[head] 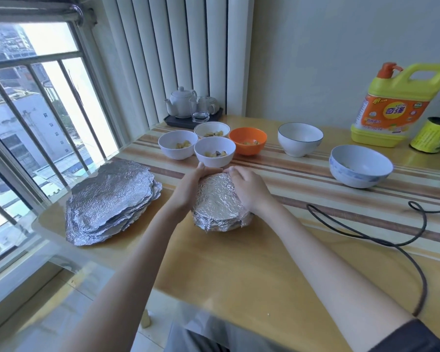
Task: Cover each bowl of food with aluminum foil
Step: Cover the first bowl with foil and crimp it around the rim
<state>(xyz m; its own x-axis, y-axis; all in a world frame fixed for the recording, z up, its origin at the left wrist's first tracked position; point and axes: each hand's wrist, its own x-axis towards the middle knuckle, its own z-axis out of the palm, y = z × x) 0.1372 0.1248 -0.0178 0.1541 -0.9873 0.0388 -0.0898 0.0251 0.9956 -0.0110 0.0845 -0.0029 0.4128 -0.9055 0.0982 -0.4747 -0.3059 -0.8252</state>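
— Foil-covered bowl [220, 203] is sitting at the centre of the frame on the worktop [239, 262], wrapped over its top and down its sides. Are both hands touching it?

— Yes. The left hand [188, 186] is cupping its left side, fingers curling round the far edge. The right hand [249, 189] is lying over its right side, fingers bent down onto the foil, so both are grasping the bowl.

— Where is the spare foil lying?

— A stack of foil sheets [109, 200] is resting at centre left, well apart from the wrapped bowl, near the window.

— And the uncovered bowls?

— Three white bowls [177, 148] [212, 130] [214, 151] and an orange bowl [248, 141] are clustering just above the hands, each showing chunks of food. The nearest white one is sitting just beyond the fingertips. A blue-rimmed white bowl [300, 139] is standing to their right, and a patterned bowl [360, 165] is sitting further right, tilted toward the camera; I cannot tell what either is holding.

— Anything else?

— A yellow detergent jug [391, 105] is standing at upper right, a white teapot [181, 101] and a glass [200, 110] are sitting on a dark tray [170, 120] at upper centre, and a black cable [391, 245] is snaking across the right side.
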